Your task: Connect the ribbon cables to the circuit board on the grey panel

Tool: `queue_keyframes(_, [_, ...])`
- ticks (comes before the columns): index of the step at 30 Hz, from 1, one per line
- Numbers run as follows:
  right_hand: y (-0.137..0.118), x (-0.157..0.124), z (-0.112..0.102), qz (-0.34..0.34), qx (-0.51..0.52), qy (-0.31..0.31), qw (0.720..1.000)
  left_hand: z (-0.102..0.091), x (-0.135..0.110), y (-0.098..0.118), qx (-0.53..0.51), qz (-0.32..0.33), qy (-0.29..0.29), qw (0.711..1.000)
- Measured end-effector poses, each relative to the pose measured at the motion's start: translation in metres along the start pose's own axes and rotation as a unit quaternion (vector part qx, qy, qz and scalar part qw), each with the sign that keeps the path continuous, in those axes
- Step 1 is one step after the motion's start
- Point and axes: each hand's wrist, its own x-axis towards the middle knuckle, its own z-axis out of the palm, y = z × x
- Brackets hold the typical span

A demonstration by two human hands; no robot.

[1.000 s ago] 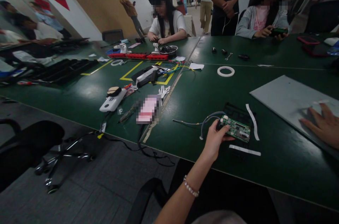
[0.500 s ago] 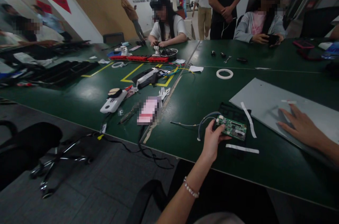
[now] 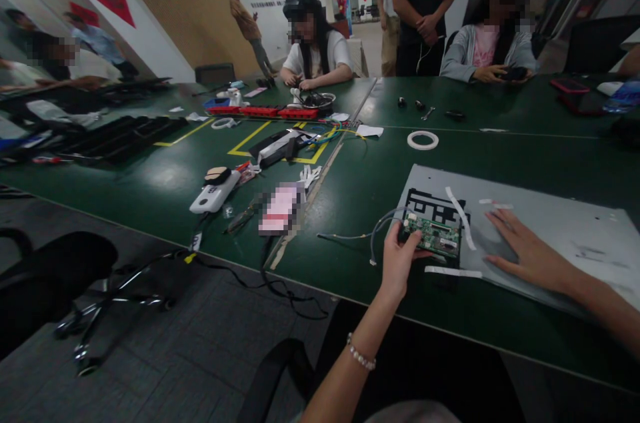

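My left hand (image 3: 401, 253) grips the left end of a green circuit board (image 3: 437, 234), thumb on top. The board sits over a black plastic frame (image 3: 417, 199). Grey cables (image 3: 376, 231) run from the board's left end onto the table. My right hand (image 3: 527, 246) lies with fingers spread on a grey flat panel (image 3: 555, 216), whose left part reaches under or behind the black frame. One white tape strip (image 3: 461, 218) slants along the frame's right side, and another white strip (image 3: 453, 271) lies below the board.
A roll of white tape (image 3: 423, 140) lies on the green table (image 3: 365, 196) beyond the panel. A phone (image 3: 279, 209), a white power strip (image 3: 215, 193) and a black bag (image 3: 280, 148) are to the left. People sit and stand across the table.
My right hand has moved left, and the grey panel has slid left with it, up to the black frame. My left hand keeps hold of the circuit board, nearly in place.
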Motion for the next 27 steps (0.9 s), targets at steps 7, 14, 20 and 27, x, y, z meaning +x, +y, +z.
queue_keyframes(7, [-0.026,0.004,-0.007,-0.013,0.062,0.017,0.998,-0.009,0.007,0.005,0.036,0.005,0.005,0.999])
queue_keyframes(14, [-0.029,0.006,-0.013,-0.012,0.100,0.016,0.995,-0.005,0.016,0.017,0.061,0.007,-0.034,0.998])
queue_keyframes(20, [-0.039,0.023,-0.009,-0.029,0.188,0.046,0.981,0.006,0.025,0.022,0.048,0.003,-0.047,0.998])
queue_keyframes(27, [-0.055,0.054,-0.004,-0.042,0.375,0.103,0.920,0.002,0.027,0.018,0.053,-0.004,-0.042,0.998])
